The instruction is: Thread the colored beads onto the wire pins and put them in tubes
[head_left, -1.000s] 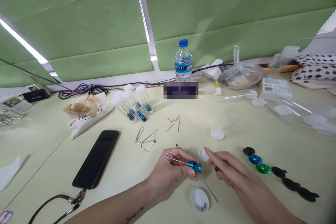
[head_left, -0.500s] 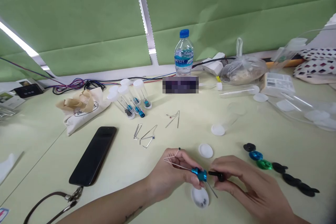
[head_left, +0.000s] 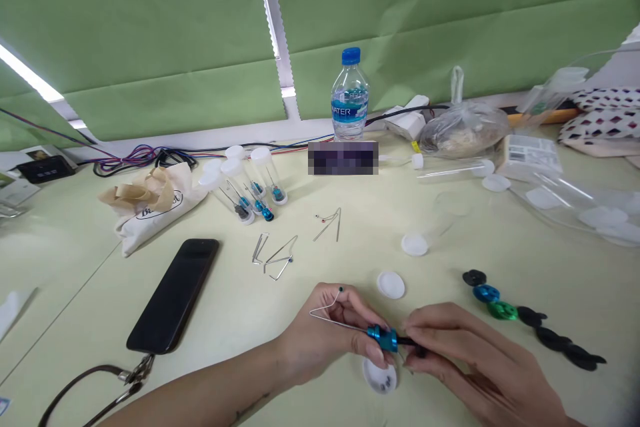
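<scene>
From my remote seat I see the blue cylinder held low over the table, right of the view's centre, its long axis nearly level across my view and dipping slightly to the right. A thin wire leaves its left end, bends sharply near the wrist and doubles back up to a small dark bead. My left hand pinches the cylinder between thumb and fingers; my right hand grips a black piece in its fingertips, meeting the cylinder's right end, though I can't tell how deep it sits. Just below the cylinder is a white cap with small dark bits; another white cap lies beyond the hands. Pale tabletop separates my right hand from a row of twisted pieces, and my left arm from a phone. Bent metal rods lie farther back, with clear tubes and a water bottle before a green curtain.
</scene>
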Available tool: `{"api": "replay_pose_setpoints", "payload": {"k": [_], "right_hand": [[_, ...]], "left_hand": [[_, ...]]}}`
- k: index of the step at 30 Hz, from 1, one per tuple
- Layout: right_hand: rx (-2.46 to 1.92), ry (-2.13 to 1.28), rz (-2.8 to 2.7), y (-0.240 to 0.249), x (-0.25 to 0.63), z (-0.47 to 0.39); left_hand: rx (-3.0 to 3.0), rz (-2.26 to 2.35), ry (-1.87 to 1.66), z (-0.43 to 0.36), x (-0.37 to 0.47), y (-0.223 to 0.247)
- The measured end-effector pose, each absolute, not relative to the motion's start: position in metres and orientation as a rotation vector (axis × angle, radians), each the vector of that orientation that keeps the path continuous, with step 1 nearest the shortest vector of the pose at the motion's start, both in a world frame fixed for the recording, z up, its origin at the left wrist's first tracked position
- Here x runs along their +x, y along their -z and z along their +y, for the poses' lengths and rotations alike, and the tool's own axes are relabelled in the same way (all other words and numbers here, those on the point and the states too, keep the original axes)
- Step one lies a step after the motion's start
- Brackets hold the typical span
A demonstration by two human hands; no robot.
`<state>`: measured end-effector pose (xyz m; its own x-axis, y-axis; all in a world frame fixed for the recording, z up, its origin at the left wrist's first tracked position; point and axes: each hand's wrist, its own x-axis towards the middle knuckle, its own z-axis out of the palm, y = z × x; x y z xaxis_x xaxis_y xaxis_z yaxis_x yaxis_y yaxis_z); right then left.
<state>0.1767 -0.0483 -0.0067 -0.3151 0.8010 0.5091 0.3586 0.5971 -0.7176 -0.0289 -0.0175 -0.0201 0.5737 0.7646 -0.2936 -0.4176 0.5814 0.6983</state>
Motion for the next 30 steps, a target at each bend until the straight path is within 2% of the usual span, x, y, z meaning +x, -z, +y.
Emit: {"api": "replay_pose_setpoints", "payload": {"k": [11,20,30], "right_hand": [[-0.934,-0.715,-1.863,0.017,0.178,-0.055],[-0.871,-0.566,-1.991,0.006,0.177,-0.047],[-0.886,-0.713,-1.97,0.017,0.184,-0.049]], "left_hand": [[0.587,0.594,-0.771,-0.018,-0.026,0.02],[0.584,0.626,-0.787,-0.019,-0.026,0.022],[0.607,0.641,-0.793,-0.019,-0.025,0.017]]}}
